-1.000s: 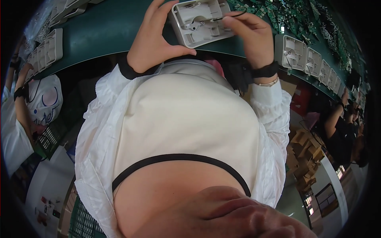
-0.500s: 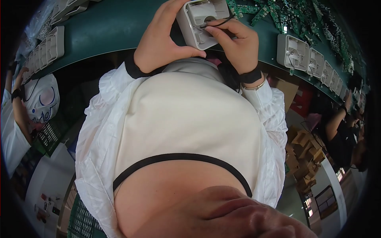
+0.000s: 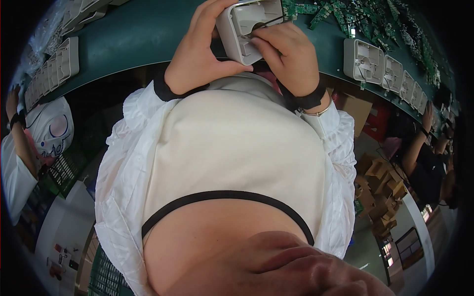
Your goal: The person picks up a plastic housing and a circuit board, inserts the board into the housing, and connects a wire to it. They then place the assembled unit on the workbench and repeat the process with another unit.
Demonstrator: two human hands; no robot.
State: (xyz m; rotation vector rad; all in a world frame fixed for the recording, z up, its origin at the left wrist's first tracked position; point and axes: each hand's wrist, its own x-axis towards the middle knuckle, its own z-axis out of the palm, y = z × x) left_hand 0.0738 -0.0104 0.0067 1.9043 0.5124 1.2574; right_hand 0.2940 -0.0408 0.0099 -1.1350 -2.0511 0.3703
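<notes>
At the near edge of the green table I hold a light grey plastic housing (image 3: 229, 37), its hollow inside facing up. My left hand (image 3: 195, 59) grips it from the left, with fingers along its far side and the thumb against the near edge. My right hand (image 3: 294, 59) reaches in from the right, thumb and forefinger pinched together inside the housing. A thin black cable (image 3: 274, 20) runs from that pinch over the right rim toward green circuit boards. The fingers hide the cable's end.
Green circuit boards (image 3: 340, 17) with wires lie heaped at the far right. Similar grey housings (image 3: 364, 61) line the table edge to the right, and more housings (image 3: 69, 59) stand at left. Other people work at both sides. Cardboard boxes (image 3: 380, 182) are piled at lower right.
My right hand has moved slightly left and down, its fingers deeper in the housing. The housing has shifted a little left, with my left hand still around it.
</notes>
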